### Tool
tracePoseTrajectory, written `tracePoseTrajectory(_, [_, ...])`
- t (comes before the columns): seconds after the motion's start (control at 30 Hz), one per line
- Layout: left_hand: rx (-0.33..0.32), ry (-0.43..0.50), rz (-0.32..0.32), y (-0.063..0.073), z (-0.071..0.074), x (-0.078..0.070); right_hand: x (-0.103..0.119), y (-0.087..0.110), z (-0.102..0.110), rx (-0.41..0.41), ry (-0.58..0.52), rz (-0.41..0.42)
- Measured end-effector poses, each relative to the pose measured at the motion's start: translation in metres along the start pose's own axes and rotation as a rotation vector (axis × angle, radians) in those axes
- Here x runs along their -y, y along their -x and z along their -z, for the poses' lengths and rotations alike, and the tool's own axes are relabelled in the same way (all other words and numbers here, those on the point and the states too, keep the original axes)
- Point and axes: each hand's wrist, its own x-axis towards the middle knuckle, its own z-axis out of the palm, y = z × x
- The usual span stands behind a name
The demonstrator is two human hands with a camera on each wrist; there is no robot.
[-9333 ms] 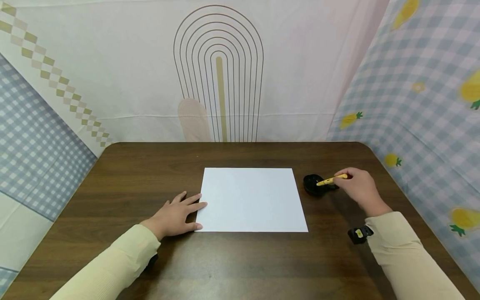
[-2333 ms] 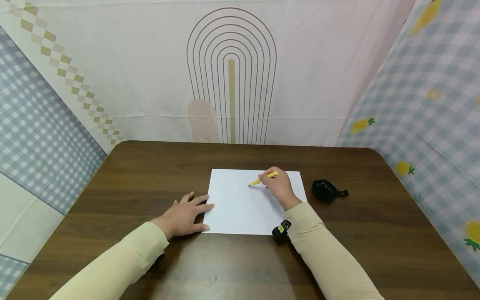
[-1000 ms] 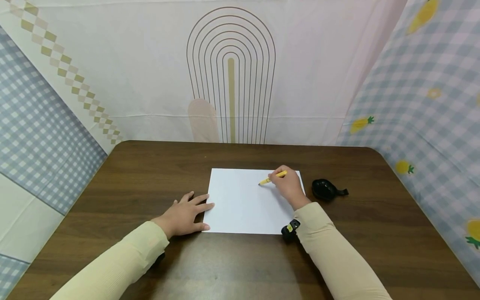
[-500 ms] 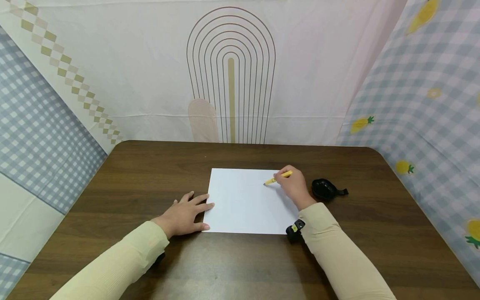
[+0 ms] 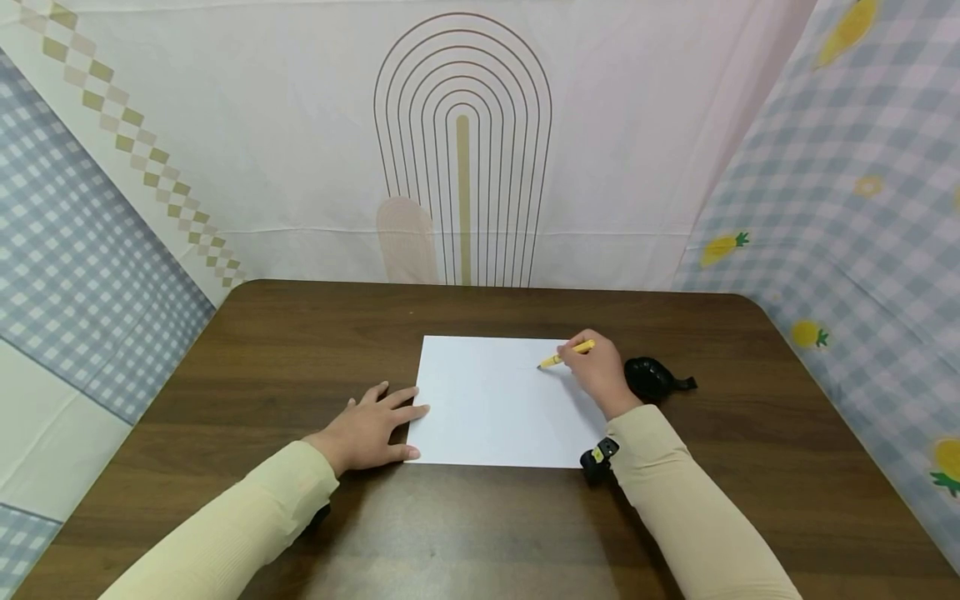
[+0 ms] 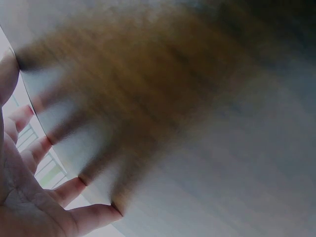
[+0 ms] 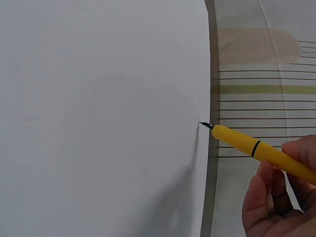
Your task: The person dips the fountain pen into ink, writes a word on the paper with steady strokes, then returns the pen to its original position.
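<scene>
A white sheet of paper (image 5: 480, 408) lies on the brown table. My left hand (image 5: 367, 429) rests flat at its left edge with fingers spread, fingertips and thumb on the margin. In my right hand (image 5: 600, 375) a yellow fountain pen (image 5: 551, 361) is pinched between thumb and fingers, slanting down to the upper right part of the sheet. The right wrist view shows the dark nib (image 7: 206, 125) right at the paper's surface, with a very faint thin line leading up to it. The left wrist view has the left hand's fingertips pressed down, seen from below the palm.
A small glossy black dish with a short handle (image 5: 648, 379) sits just right of the paper, close behind the right hand. The wooden table (image 5: 480, 533) extends around the sheet. Patterned cloth (image 5: 300, 167) hangs behind and at both sides.
Earlier the right hand held the fountain pen over the black dish; then it came to the paper. Over the last seconds the nib has slid rightward across the sheet. The left hand keeps its place.
</scene>
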Motion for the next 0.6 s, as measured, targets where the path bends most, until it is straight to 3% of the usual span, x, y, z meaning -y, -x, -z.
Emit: tracePoseTrajectory(0.6, [0.006, 0.014, 0.007, -0.001, 0.001, 0.001, -0.004, 0.0, 0.013, -0.015, 0.046, -0.01])
